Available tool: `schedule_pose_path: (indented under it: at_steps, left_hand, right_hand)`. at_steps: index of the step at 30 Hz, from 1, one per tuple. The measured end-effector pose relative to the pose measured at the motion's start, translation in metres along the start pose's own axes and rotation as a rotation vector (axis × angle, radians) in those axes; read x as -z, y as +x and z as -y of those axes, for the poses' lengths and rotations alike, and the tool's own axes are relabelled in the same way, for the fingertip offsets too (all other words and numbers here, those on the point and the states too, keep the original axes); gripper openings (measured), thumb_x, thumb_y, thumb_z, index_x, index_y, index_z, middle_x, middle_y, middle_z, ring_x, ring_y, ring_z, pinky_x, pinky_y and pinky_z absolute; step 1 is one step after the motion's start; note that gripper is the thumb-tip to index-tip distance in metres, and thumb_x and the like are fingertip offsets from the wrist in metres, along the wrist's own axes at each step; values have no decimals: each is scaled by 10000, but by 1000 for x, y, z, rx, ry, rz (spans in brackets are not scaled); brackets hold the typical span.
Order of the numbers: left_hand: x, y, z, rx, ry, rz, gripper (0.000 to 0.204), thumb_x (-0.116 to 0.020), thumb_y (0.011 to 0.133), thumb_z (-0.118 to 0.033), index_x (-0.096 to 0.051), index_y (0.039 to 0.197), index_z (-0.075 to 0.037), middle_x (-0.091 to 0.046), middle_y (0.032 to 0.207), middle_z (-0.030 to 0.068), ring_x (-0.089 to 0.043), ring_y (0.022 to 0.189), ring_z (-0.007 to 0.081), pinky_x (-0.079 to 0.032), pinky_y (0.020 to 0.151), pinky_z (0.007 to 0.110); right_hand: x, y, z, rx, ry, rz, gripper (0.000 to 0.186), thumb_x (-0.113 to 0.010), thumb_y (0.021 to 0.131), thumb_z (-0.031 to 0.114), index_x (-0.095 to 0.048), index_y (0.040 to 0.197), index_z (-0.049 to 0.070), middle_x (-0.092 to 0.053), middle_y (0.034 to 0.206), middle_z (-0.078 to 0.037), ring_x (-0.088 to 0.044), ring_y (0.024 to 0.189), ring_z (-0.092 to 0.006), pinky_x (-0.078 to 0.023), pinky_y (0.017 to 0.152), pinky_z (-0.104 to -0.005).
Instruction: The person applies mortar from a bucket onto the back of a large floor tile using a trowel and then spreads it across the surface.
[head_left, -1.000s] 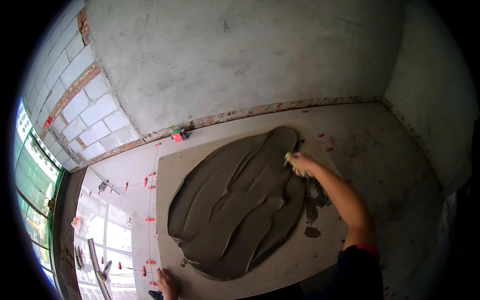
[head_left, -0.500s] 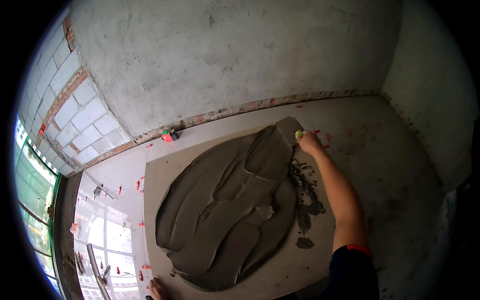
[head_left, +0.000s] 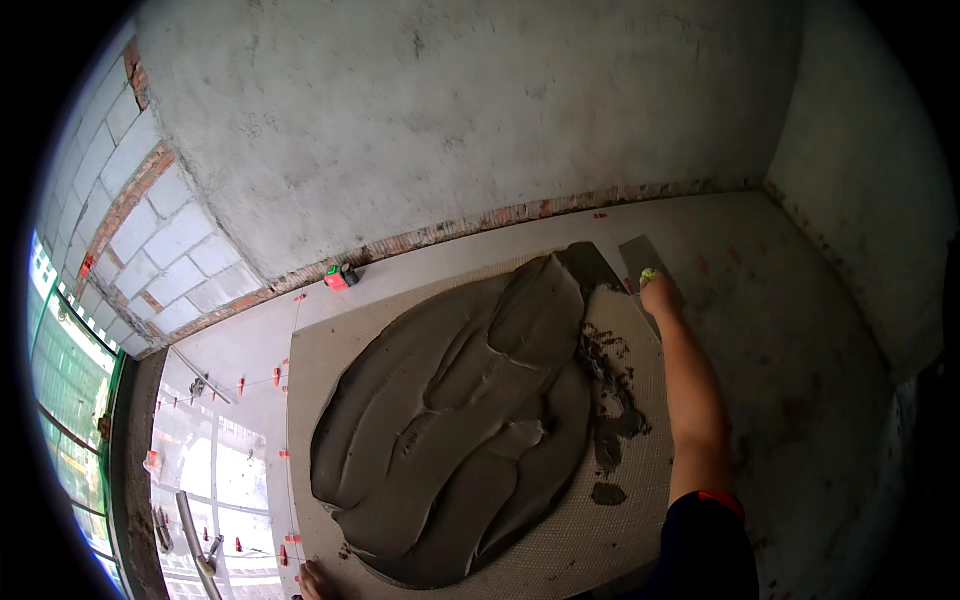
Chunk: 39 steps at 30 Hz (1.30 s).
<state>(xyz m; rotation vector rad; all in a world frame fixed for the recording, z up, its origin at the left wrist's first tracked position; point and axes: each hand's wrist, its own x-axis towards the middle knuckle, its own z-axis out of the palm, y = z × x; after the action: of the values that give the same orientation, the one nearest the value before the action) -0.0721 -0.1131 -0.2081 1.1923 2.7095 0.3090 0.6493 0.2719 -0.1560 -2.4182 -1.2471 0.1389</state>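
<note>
Head view: nearest me, at the lower edge, my left hand (head_left: 314, 581) is at the near-left corner of a large beige slab with a textured face (head_left: 640, 480); its fingers are partly cut off, so I cannot tell whether they grip anything; left of it, a silver metal tube (head_left: 190, 525) lies on the pale glossy tiled floor (head_left: 265, 335); a broad, ridged oval of wet dark-grey mortar (head_left: 450, 420) covers most of the slab; farther off, my right hand (head_left: 662, 295) has its fingers closed around the yellow-green handle of a flat grey rectangular trowel (head_left: 635, 255), out by the slab's far-right corner; beyond, a small red-and-black device (head_left: 341, 277) sits near the grey plastered wall (head_left: 470, 120).
</note>
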Motion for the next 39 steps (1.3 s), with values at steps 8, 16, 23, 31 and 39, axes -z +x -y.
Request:
schedule_pose_path:
  at_steps: [8, 16, 23, 31, 39]
  left_hand:
    - [-3, 2, 9, -86, -53, -28, 521, -264, 945, -417, -599, 1010, -23, -613, 1003, 233, -561, 927, 433, -419, 816, 502]
    - [-10, 9, 18, -108, 26, -1, 387, -378, 928, -359, -524, 1061, -26, -622, 957, 237, -587, 879, 417, -469, 771, 502]
    - [-22, 13, 13, -139, -98, -168, 394, -379, 922, -318, -551, 914, 36, -594, 812, 286, -566, 753, 457, -441, 648, 525]
    - [17, -6, -3, -46, -73, -83, 365, -358, 933, -297, -524, 810, 3, -575, 803, 275, -551, 764, 452, -427, 656, 521]
    - [-5, 6, 22, -50, -65, -144, 395, -355, 929, -352, -520, 810, -14, -586, 715, 270, -558, 691, 469, -414, 629, 546]
  right_hand:
    - [16, -22, 48, -23, 773, 503, 338, -443, 930, 268, -536, 1057, -31, -579, 724, -117, -535, 511, -193, -453, 514, -367]
    - [0, -65, 90, -63, 818, 695, 344, -445, 931, 274, -506, 1115, -10, -542, 697, -87, -481, 444, -146, -413, 431, -328]
    - [-38, -116, 140, 48, 874, 777, 284, -444, 926, 269, -526, 1018, 13, -530, 660, -74, -477, 437, -143, -395, 398, -319]
    - [-101, -210, 256, 148, 883, 822, 320, -457, 897, 269, -533, 1025, -14, -548, 599, -121, -533, 458, -212, -418, 420, -357]
    - [-100, -347, 350, 487, 444, 838, 399, -422, 888, 328, -573, 1038, -9, -601, 1005, -247, -606, 909, -355, -488, 754, -443]
